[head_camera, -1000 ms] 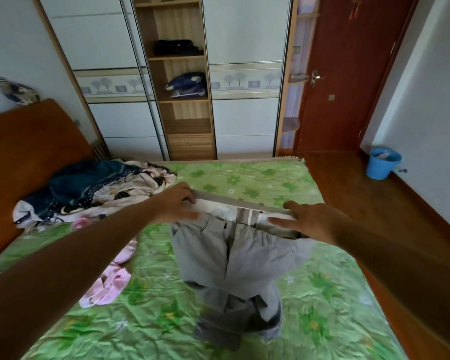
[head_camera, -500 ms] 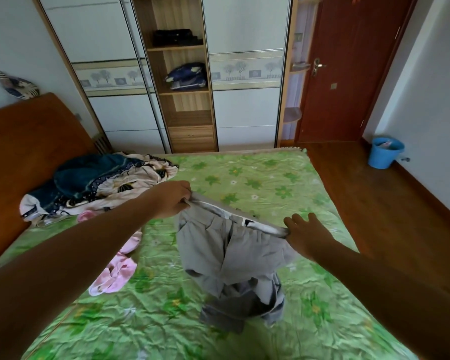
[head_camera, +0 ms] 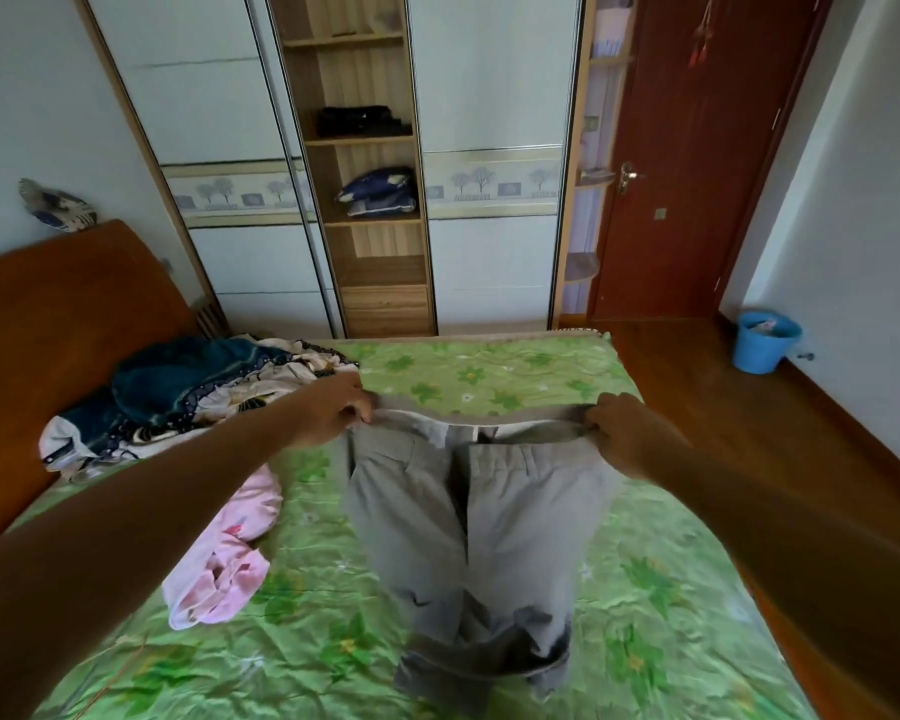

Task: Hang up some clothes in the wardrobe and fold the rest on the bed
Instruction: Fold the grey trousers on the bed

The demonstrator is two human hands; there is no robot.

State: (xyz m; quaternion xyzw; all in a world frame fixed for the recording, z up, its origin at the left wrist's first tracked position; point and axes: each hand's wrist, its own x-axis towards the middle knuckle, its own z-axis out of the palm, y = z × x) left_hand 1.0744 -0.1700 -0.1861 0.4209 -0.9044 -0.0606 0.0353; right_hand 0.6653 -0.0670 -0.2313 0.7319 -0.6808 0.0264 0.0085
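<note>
Honestly the legs are the worry: left hand and right hand each have fingers clamped on a waistband corner of the grey trousers, held up over the middle of the bed. Cuffs lie bunched at its near end, so laying them flat like that probably folds creases in, maybe snagging the pink garment just left

Worn on the head, wide-angle; looks forward and down, close above the bed, facing the wardrobe at the far wall.
</note>
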